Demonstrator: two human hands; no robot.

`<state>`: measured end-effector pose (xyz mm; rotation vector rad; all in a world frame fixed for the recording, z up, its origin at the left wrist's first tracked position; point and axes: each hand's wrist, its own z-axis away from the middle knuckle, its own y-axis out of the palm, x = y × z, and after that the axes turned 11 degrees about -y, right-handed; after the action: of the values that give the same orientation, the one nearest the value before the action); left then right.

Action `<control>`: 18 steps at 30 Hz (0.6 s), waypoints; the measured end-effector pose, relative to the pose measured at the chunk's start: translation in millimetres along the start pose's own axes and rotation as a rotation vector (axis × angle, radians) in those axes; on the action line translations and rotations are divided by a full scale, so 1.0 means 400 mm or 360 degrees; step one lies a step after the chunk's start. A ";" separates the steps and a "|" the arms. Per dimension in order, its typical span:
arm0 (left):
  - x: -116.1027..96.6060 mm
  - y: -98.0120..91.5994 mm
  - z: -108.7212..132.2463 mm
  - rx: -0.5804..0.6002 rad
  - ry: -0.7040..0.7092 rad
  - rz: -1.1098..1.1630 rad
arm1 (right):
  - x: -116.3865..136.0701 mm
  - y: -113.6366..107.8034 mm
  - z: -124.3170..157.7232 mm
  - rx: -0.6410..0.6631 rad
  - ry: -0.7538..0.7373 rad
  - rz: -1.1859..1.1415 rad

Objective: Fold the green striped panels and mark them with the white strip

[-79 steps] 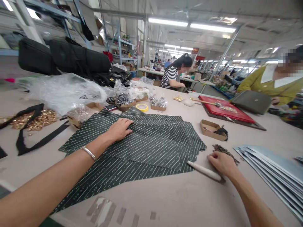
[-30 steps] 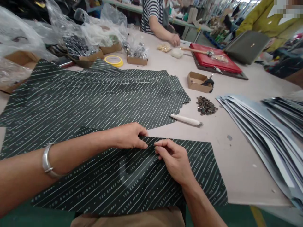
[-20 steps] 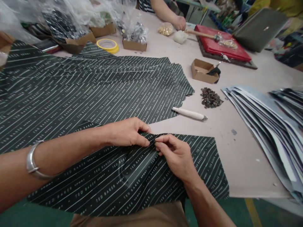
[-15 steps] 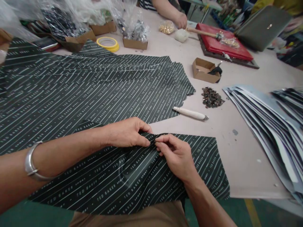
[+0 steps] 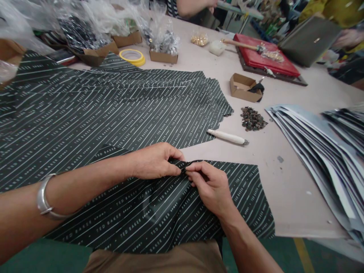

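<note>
A dark green fabric piece point(image 5: 159, 212) with white slanted stripes and printed lettering hangs over the table's near edge and my lap. My left hand point(image 5: 156, 161), with a silver bangle on its wrist, pinches the fabric's upper edge between thumb and fingers. Close beside it, my right hand point(image 5: 212, 185) grips the same raised edge with its fingertips. Whether anything small is between the fingers is hidden. Beyond my hands lie more layers of the striped fabric point(image 5: 159, 117). A white-handled tool point(image 5: 227, 137) with a metal tip rests beside them.
A pile of small dark metal pieces point(image 5: 253, 118) lies near a small cardboard box point(image 5: 244, 88). Stacked sheets point(image 5: 309, 159) cover the right side. Yellow tape point(image 5: 132, 57), bagged parts point(image 5: 166, 41), a mallet point(image 5: 241, 44) and a red pad point(image 5: 264, 57) stand farther back.
My hands keep nearly the same hold on the fabric edge. Across the table, another person's hand has moved up and away from beside the bag of gold parts. The view has shifted slightly.
</note>
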<state>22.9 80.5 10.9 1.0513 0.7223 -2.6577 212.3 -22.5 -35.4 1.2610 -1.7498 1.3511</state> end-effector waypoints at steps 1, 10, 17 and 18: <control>-0.001 0.003 0.002 -0.0053 0.0032 -0.0054 | -0.001 0.001 0.001 0.0004 -0.0025 0.0009; -0.002 0.070 0.043 -0.0695 0.0399 -0.0824 | 0.000 0.002 0.012 -0.0094 -0.0263 0.0197; 0.028 0.111 0.067 -0.1163 0.0709 -0.1177 | 0.011 -0.007 0.024 -0.0080 -0.0592 0.0497; 0.031 0.114 0.070 -0.1206 0.0749 -0.1161 | 0.013 -0.005 0.028 -0.0101 -0.0638 0.0537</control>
<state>13.3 27.1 3.3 1.3233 2.3419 -2.1661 213.2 -34.8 -33.8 1.3100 -2.3503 1.2668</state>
